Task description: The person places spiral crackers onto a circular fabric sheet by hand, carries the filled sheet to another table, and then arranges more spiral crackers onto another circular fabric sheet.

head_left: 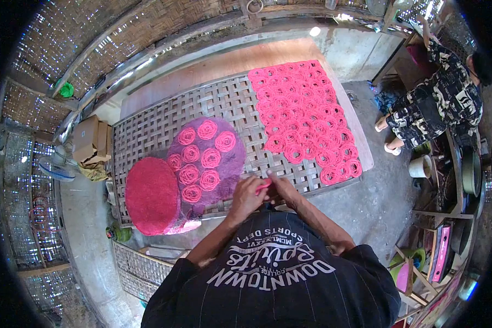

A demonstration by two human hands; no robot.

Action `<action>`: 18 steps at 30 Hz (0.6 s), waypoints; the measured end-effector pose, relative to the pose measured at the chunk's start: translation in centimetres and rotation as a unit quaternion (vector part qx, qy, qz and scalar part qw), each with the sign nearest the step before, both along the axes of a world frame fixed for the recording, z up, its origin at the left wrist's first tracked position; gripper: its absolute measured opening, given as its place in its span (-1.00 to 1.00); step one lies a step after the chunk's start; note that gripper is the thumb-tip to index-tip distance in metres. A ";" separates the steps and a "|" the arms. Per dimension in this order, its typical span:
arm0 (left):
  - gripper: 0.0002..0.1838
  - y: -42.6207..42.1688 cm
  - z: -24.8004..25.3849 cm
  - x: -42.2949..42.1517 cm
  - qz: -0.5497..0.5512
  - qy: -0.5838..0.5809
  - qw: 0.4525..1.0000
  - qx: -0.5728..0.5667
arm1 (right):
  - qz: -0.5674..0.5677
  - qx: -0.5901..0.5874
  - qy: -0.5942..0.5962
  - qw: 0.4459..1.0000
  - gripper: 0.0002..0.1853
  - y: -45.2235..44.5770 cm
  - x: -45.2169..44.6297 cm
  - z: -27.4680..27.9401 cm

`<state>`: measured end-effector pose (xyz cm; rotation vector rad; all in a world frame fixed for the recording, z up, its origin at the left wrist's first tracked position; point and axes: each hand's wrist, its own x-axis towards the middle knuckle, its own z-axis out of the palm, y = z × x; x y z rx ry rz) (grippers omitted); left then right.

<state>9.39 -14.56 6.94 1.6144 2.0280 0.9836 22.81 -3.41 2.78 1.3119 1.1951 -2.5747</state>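
Main risk, my read: the pink piece [263, 186] sits between both hands in front of the chest, just off the near edge of the woven bamboo rack [213, 101]. A loose pinch could drop it or let it deform. Second risk: the pink coils [295, 104] on the rack's right side are packed tight, many touching, so a sweep of the right forearm could snag the nearest ones. The red disc [152, 197] overlaps the purple disc [232, 167] and appears to overhang the near edge; a bump could shift it and the coils on the purple one.

Pose: elbows bent, forearms converging, hands close together. Left hand [247, 192] has fingers curled around the pink piece. Right hand [280, 188] is beside it, thumb side up toward the rack; can't tell whether it grips anything.
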 end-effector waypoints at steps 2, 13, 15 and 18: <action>-0.77 0.3 -0.7 1.0 -0.047 -0.006 0.998 0.031 | -0.071 0.065 -0.003 0.995 -0.51 0.7 0.1 -1.3; -0.59 4.6 -7.0 -3.5 0.097 -0.565 0.817 -0.063 | -0.088 0.198 0.100 0.971 -0.72 3.6 0.1 1.6; -0.64 5.5 -7.9 -3.9 0.087 -0.602 0.788 -0.102 | -0.098 0.196 0.085 0.972 -0.73 4.0 0.3 1.0; -0.72 6.5 -9.0 -3.8 0.105 -0.500 0.851 -0.121 | -0.090 0.237 0.046 0.966 -0.73 5.0 1.0 -2.7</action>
